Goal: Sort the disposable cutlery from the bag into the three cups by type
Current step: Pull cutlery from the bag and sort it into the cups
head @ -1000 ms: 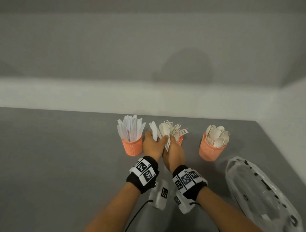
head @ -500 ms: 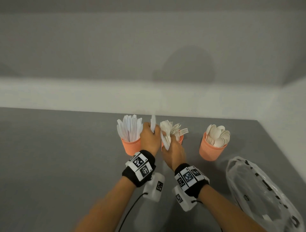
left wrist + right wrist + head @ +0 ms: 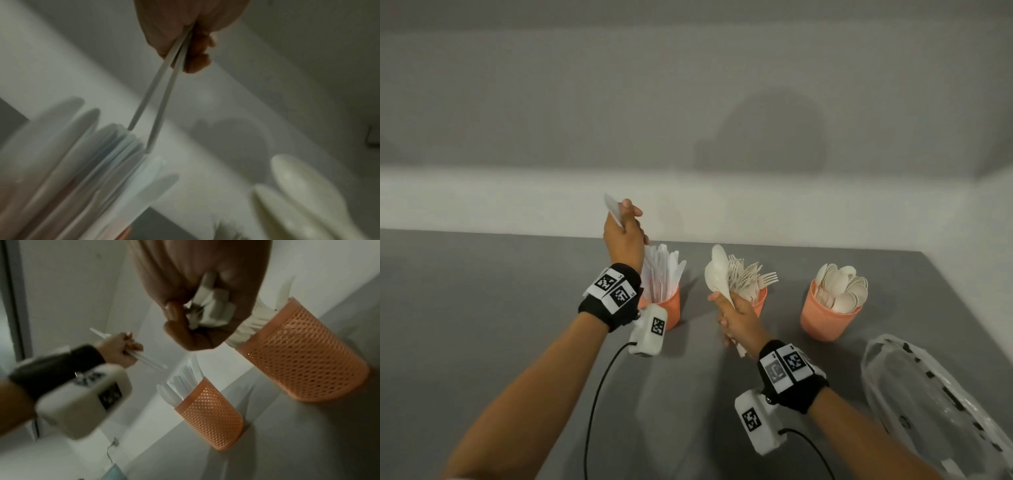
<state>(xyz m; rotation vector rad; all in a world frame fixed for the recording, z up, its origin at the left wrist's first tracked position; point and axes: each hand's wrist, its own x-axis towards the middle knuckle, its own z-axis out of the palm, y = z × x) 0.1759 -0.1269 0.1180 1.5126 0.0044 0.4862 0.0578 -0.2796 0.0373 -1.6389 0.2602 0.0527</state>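
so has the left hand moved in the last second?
Yes. The left hand, gripping white plastic knives, has risen and shifted left, from between the cups to above the orange mesh cup of knives.

Left hand (image 3: 624, 236) raised, forearm angled up from lower left, fingers (image 3: 198, 48) curled, pinching two thin white knives (image 3: 162, 91) that hang below fist. Right hand (image 3: 739, 320) lower, nearer body, forearm entering from lower right, fist closed round bundle of cutlery handles (image 3: 211, 305). Black band with markers on each wrist.
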